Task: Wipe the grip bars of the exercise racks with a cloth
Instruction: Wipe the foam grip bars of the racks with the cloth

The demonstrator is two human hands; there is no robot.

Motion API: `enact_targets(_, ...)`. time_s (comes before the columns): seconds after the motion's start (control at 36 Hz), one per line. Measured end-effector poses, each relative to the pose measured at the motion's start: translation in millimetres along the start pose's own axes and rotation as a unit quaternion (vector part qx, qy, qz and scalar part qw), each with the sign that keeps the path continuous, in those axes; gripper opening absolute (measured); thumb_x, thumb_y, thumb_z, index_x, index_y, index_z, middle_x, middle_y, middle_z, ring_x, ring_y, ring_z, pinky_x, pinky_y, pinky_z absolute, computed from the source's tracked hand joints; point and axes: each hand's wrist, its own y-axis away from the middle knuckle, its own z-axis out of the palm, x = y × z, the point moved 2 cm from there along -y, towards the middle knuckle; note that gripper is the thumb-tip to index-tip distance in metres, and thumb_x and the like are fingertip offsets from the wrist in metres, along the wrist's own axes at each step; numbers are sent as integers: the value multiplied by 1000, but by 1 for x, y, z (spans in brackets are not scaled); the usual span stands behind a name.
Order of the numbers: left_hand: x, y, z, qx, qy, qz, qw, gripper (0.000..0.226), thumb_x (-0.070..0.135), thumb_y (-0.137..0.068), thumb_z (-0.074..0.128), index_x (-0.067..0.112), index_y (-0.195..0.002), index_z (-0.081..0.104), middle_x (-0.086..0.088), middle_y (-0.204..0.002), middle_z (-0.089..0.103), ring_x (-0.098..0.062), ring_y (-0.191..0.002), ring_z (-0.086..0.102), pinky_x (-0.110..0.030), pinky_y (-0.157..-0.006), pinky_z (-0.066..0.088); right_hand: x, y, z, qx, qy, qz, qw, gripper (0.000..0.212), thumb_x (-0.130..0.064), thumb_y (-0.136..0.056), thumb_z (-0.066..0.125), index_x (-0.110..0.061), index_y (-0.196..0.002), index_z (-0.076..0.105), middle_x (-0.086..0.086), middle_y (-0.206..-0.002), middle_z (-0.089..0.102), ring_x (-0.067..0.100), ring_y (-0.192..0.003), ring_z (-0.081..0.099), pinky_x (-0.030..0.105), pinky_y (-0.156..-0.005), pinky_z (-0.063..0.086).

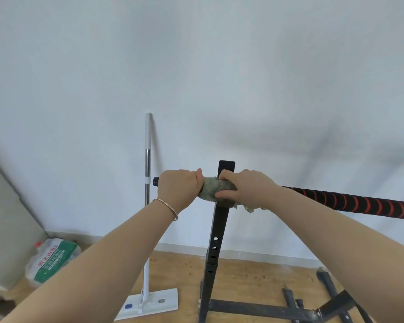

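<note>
Grips with left hand [179, 186], fingers curled tight round the end of the black foam-wrapped grip bar with red spiral stripes [359, 202], just in from the black end cap [156, 181], thumb side touching the cloth. Clamps with right hand [245, 188], fingers and thumb closed over the grey-green terry cloth [214, 186], wrapped round the grip bar at the crossing with the black perforated steel upright [216, 241] of the rack. Cloth pinned between both hands, just below frame centre toward 6 o'clock, loose tail hanging under the right wrist toward 5 o'clock. Striped stretch running off toward 3 o'clock, probably still to wipe. Thin gold bracelet [168, 207] on left wrist. White flat mop with chrome handle [147, 206] leaning on the wall at 9 o'clock of the left hand. Clear plastic jug with green label [54, 259] down on the wood floor toward 8 o'clock. Risks from here: could snag the hanging tail on the upright when sliding toward 3 o'clock, pulling the cloth open and putting bare palm on foam. Could miss the strip hidden at the upright joint. Could roll or shift the grip bar on loosening the left hold; cannot tell whether fixed or loose there. Could bunch the cloth on the spiral ridges through too hard a squeeze. Could tip the mop, leaning near the end cap, by shoving the grip bar toward 9 o'clock.
</note>
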Motion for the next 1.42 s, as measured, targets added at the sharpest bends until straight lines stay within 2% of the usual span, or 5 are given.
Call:
enact_targets(0.42,-50,10,26,-5,266,-175,948,36,18,-99,29,16,-63,32,-2,-56,41,-25,-54,38,-30,-54,35,-8,-5,17,175,221,-127,951,35,-16,-63,85,-12,-86,60,-2,-57,47,21,-37,46,22,-40,24)
enact_targets(0.64,-45,17,41,18,394,-229,890,33,18,-97,27,16,-64,34,-6,-56,48,-29,-57,41,-32,-51,34,-45,-20,9,303,133,-229,916,37,-40,-97,45,-20,-69,58,-5,-60,51,18,-55,53,26,-44,33)
enact_targets(0.92,-49,25,52,-29,760,-372,531,25,28,-93,43,11,-79,54,-8,-72,55,-22,-55,49,-31,-60,40,-82,-49,8,-36,-15,-49,998,46,-60,-94,53,-21,-119,50,-3,-94,58,20,-91,57,36,-78,49)
enact_targets(1.11,-55,37,52,-57,774,-314,547,29,33,-99,41,9,-89,53,-7,-63,58,-21,-57,45,-31,-58,38,-87,-56,13,-96,-94,-31,990,38,-59,-100,40,-25,-104,55,-2,-89,60,19,-85,58,34,-69,45)
enact_targets(1.42,-70,43,36,-76,628,-132,763,23,47,-88,63,32,-78,77,19,-87,72,-3,-89,66,-37,-89,53,-75,-37,-6,-94,-166,24,981,53,-60,-89,63,-34,-132,46,-6,-116,60,11,-97,59,27,-76,47)
